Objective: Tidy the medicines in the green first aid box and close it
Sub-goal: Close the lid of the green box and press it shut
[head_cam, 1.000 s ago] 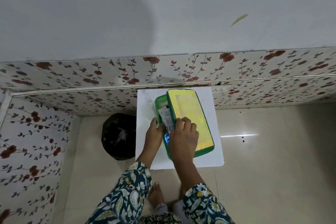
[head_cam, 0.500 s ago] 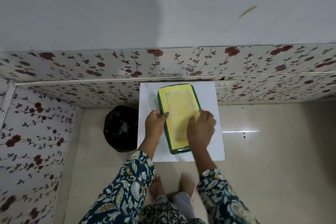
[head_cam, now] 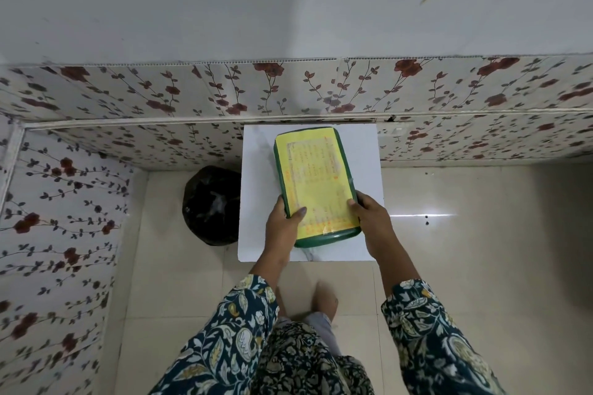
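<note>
The green first aid box (head_cam: pixel 316 183) lies shut on a small white table (head_cam: pixel 365 144), its lid covered by a yellow printed label. My left hand (head_cam: pixel 284 226) grips the box's near left edge, thumb on top of the lid. My right hand (head_cam: pixel 372 218) grips the near right edge, thumb resting on the label. The medicines are hidden inside the box.
A black bin bag (head_cam: pixel 211 205) sits on the floor left of the table. Flower-patterned wall panels run behind the table and along the left side. Glossy beige floor tiles stretch to the right. My feet (head_cam: pixel 324 301) stand just in front of the table.
The lid stood open with medicine strips showing and both hands in the box. The lid came down shut, and both hands slid to the box's near side edges.
</note>
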